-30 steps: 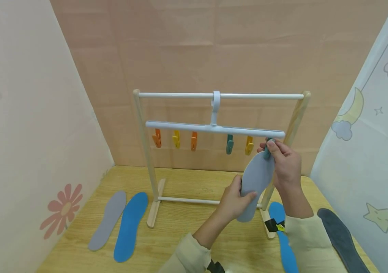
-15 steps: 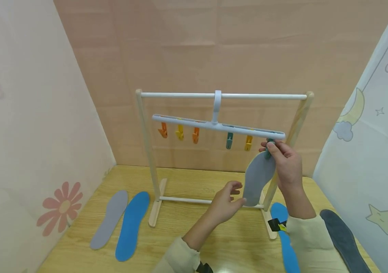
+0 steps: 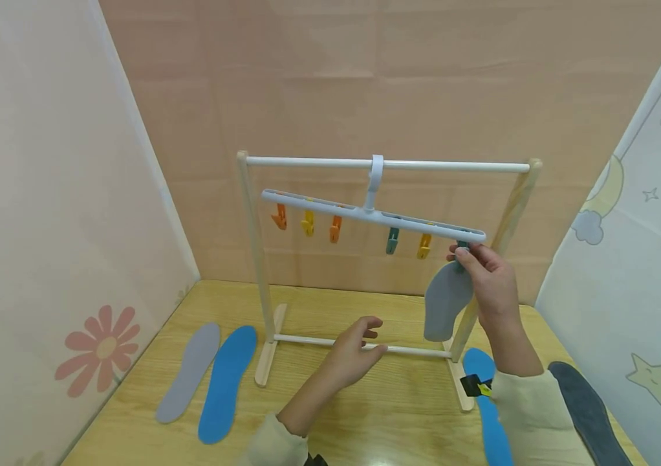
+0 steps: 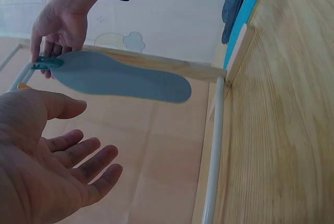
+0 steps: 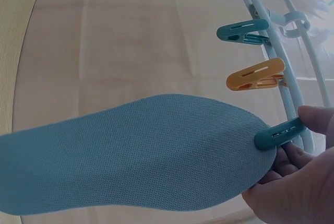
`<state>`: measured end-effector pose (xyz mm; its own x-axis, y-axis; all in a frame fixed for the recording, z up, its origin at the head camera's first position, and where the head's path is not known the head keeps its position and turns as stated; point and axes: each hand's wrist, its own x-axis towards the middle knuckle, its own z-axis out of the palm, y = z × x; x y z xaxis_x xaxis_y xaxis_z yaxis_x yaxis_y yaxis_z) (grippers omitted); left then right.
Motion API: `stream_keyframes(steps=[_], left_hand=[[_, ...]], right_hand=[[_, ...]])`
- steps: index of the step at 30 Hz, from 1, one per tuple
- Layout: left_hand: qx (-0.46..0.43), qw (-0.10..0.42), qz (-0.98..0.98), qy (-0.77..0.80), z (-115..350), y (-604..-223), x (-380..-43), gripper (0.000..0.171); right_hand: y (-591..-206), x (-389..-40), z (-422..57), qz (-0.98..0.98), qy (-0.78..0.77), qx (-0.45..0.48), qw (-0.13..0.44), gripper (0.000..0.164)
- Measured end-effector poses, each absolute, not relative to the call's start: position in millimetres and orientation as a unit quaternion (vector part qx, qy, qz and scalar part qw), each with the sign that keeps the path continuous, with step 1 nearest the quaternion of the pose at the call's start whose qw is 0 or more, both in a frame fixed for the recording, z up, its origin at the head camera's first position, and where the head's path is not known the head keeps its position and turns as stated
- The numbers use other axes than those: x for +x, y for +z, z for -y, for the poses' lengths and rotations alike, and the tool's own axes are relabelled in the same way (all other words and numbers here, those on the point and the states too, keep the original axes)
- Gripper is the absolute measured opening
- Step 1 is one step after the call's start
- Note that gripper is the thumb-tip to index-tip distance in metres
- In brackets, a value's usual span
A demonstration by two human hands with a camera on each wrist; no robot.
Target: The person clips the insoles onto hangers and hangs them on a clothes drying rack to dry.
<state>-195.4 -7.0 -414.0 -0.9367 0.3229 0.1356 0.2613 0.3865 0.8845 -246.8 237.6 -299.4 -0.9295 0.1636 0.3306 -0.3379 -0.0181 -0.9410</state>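
Note:
A grey insole [image 3: 448, 301] hangs by its broad end from the green clip [image 5: 280, 133] at the right end of the white hanger [image 3: 429, 228]. My right hand [image 3: 496, 285] pinches that clip between thumb and fingers, the insole's top beside the fingertips. The hanger tilts, its right end lower. My left hand [image 3: 350, 356] is held apart from the insole, fingers loosely bent, holding nothing; in the left wrist view its palm [image 4: 47, 156] shows below the insole. More clips hang along the bar: orange, yellow, and another green clip [image 3: 392, 240].
A wooden rack [image 3: 255, 246] with a white top rod [image 3: 453, 166] carries the hanger. On the table lie a grey insole [image 3: 189, 372] and a blue insole [image 3: 227, 385] at left. At right lie another blue insole [image 3: 493, 427], partly under the right sleeve, and a dark insole [image 3: 586, 411].
My left hand has let go of the insole's lower end and moved left and down. The insole now hangs lower-end free; the hanger's left end has risen. My right hand stays at the clip.

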Motion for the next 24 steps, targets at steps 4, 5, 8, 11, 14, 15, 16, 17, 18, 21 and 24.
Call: stream_keyframes(steps=[4, 5, 8, 11, 14, 15, 16, 17, 18, 21, 24], left_hand=[[0.180, 0.020, -0.839, 0.513, 24.0, -418.3, -190.7, 0.047], [0.182, 0.017, -0.841, 0.510, 28.2, -419.6, -189.8, 0.047], [0.181, 0.009, -0.846, 0.501, 41.8, -424.0, -187.4, 0.047], [0.167, 0.006, -0.850, 0.500, 55.7, -427.1, -185.6, 0.047], [0.153, 0.003, -0.853, 0.499, 69.3, -429.2, -183.5, 0.046], [0.151, 0.000, -0.855, 0.496, 73.8, -430.1, -182.8, 0.046], [0.148, -0.001, -0.857, 0.493, 78.3, -430.9, -181.9, 0.046], [0.148, -0.005, -0.859, 0.490, 82.8, -432.0, -181.3, 0.046], [0.146, -0.007, -0.861, 0.486, 87.2, -432.8, -180.3, 0.046], [0.139, -0.013, -0.866, 0.480, 100.8, -435.8, -177.8, 0.047], [0.129, -0.023, -0.870, 0.475, 114.5, -437.7, -175.6, 0.048]], right_hand=[[-299.3, -246.0, -239.5, 0.687, 0.703, 0.063, 0.172, 0.020], [-299.3, -245.8, -240.3, 0.685, 0.706, 0.063, 0.171, 0.021], [-299.4, -244.7, -242.0, 0.680, 0.711, 0.066, 0.168, 0.023], [-300.0, -244.2, -243.0, 0.674, 0.716, 0.069, 0.167, 0.028], [-301.0, -244.9, -243.2, 0.664, 0.724, 0.081, 0.167, 0.031], [-301.4, -245.2, -243.1, 0.660, 0.728, 0.086, 0.166, 0.031], [-301.7, -245.5, -242.8, 0.657, 0.729, 0.090, 0.167, 0.032], [-302.1, -245.8, -242.5, 0.655, 0.731, 0.093, 0.166, 0.031], [-302.6, -246.1, -242.3, 0.654, 0.732, 0.093, 0.165, 0.031], [-303.3, -246.4, -241.1, 0.661, 0.727, 0.078, 0.166, 0.030], [-302.2, -245.8, -240.3, 0.672, 0.720, 0.051, 0.167, 0.032]])
